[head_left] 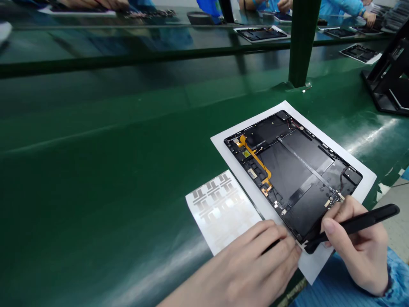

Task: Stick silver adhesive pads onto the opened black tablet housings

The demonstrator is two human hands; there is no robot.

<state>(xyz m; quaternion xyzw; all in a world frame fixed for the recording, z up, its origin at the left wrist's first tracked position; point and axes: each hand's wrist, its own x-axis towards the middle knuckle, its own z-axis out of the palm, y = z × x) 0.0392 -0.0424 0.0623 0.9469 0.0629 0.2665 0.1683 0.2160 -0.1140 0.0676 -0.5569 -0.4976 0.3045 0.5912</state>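
An opened tablet chassis [294, 175] lies face down on a white paper sheet [252, 122], with its black battery panels and an orange flex cable [255, 160] showing. My right hand [354, 243] grips a black pen-shaped pry tool [354, 224], and the tool's tip meets the tablet's near corner. My left hand [255, 264] rests its fingertips on the tablet's near edge and holds nothing. Just left of the paper lies a silvery sheet of patterned adhesive pieces [222, 211]. My hands hide the chassis's near corner.
A green workbench [96, 170] runs beneath everything. A green post [302, 42] and a black stand [386, 72] stand beyond the tablet. Farther back, other tablets lie on white sheets [262, 34], with co-workers' hands and blue sleeves [341, 8] at the far bench.
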